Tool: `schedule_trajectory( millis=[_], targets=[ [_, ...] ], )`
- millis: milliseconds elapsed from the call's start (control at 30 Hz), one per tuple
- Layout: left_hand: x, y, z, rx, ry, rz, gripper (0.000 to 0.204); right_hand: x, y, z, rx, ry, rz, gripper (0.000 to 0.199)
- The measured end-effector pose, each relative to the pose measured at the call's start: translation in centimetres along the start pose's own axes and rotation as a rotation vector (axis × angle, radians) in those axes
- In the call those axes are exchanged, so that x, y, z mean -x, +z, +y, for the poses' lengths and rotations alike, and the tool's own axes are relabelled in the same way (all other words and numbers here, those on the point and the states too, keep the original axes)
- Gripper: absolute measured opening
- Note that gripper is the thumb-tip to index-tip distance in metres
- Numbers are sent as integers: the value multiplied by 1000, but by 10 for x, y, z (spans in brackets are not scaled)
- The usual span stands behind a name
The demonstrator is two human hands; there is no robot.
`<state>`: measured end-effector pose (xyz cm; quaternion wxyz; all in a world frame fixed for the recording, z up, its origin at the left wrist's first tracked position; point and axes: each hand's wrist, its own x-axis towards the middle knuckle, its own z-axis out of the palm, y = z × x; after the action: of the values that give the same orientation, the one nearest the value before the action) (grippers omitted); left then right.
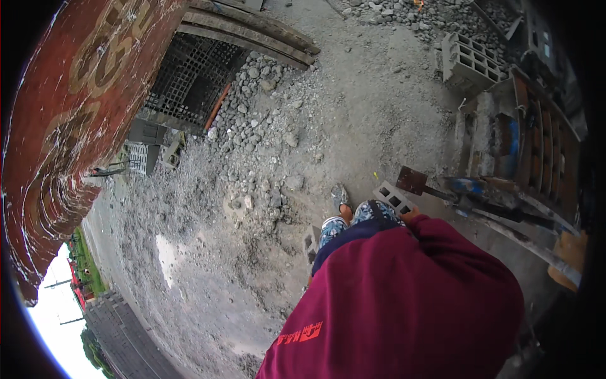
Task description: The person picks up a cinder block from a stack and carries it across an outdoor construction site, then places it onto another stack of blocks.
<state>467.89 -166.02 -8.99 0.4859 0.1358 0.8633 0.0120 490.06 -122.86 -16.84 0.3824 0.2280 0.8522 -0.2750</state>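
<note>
My right hand (413, 214) grips the near end of a grey hollow concrete block (392, 197), carried beside my right thigh. On my left, a second hollow concrete block (311, 242) hangs against my leg. Only a sliver of my left hand (309, 279) shows at its near end; the maroon shirt covers the rest, and the fingers are mostly out of sight. Just past the right-hand block is a square rusty metal blade (411, 180) on a dark handle.
Loose stones (252, 95) lie ahead by a wood-framed mesh screen (196, 63). A rusty red panel (82, 95) rises at left. Stacked hollow blocks (470, 60) and a worn metal-and-wood frame (549, 139) stand at right. A pale puddle (167, 259) marks the rough ground.
</note>
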Motion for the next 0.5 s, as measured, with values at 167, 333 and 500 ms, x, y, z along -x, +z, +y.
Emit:
schedule_trajectory(
  millis=[167,333,500],
  targets=[
    [-93,-130,28,-109,50,-11,55,-65,-48,-43,-27,56,-15,29],
    [-165,-276,112,-234,119,-90,58,-196,77,13,-797,745,224,50],
    [-258,-376,198,-341,120,-40,61,-242,-68,15,-750,499,189,56]
  ],
)
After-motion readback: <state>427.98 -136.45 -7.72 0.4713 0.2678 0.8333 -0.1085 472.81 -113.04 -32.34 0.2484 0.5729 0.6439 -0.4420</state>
